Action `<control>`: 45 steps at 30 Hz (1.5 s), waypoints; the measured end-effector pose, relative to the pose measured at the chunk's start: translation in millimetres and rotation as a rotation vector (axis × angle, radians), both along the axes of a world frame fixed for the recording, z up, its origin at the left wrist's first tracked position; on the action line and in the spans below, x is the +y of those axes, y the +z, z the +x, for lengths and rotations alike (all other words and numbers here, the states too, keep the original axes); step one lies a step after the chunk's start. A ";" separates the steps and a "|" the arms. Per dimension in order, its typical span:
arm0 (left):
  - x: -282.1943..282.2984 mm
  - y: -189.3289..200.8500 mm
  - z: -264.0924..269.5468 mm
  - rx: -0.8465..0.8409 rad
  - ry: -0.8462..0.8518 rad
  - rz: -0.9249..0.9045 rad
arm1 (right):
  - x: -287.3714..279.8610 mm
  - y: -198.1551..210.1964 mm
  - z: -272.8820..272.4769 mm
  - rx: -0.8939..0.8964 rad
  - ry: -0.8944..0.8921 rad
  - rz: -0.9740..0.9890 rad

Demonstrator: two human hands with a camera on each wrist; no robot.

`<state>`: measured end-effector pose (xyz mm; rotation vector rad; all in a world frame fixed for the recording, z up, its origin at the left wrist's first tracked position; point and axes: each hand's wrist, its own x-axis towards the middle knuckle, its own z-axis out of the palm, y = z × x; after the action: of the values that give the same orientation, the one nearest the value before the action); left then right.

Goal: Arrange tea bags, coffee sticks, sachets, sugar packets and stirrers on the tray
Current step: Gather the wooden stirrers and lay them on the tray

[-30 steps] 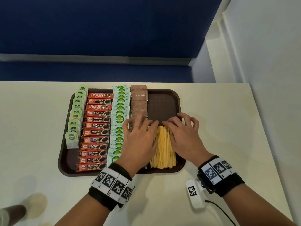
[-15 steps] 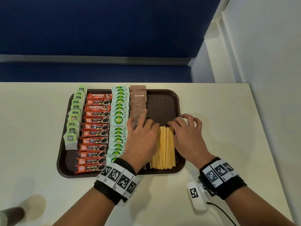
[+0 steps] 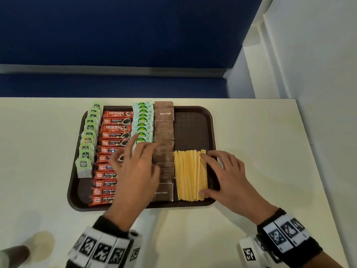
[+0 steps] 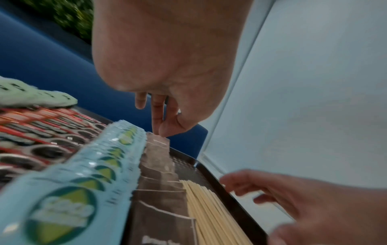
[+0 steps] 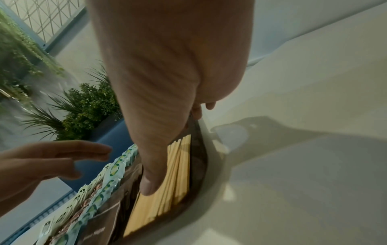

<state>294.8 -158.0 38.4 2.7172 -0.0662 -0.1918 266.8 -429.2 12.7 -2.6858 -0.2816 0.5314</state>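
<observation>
Fingers (image 3: 212,161) of right hand (image 3: 229,176) touching stirrers (image 3: 190,175) beside tray (image 3: 193,130) rim.

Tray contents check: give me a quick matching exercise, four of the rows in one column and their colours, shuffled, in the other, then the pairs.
Things:
1. tea bags
2. coffee sticks
3. sugar packets
4. stirrers

Colours:
A. brown
B. yellow
C. light green and white
D. red and orange

Pairs: 1-C, 2-D, 3-A, 4-B
</observation>
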 end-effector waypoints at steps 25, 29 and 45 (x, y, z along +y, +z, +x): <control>121.3 -15.7 15.6 0.333 0.691 -0.108 | -1.7 -18.6 -13.7 -0.018 -0.549 0.200; 118.9 -24.4 15.8 0.296 0.724 -0.157 | 4.5 -21.8 -9.4 0.002 -0.571 0.222; 35.3 -43.7 33.1 0.258 0.501 -0.269 | -80.1 -26.1 -19.5 -0.123 -0.782 0.139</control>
<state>327.9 -122.8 -5.3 2.3311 0.6094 -0.3509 247.3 -509.3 -13.4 -2.4248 0.6548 0.0963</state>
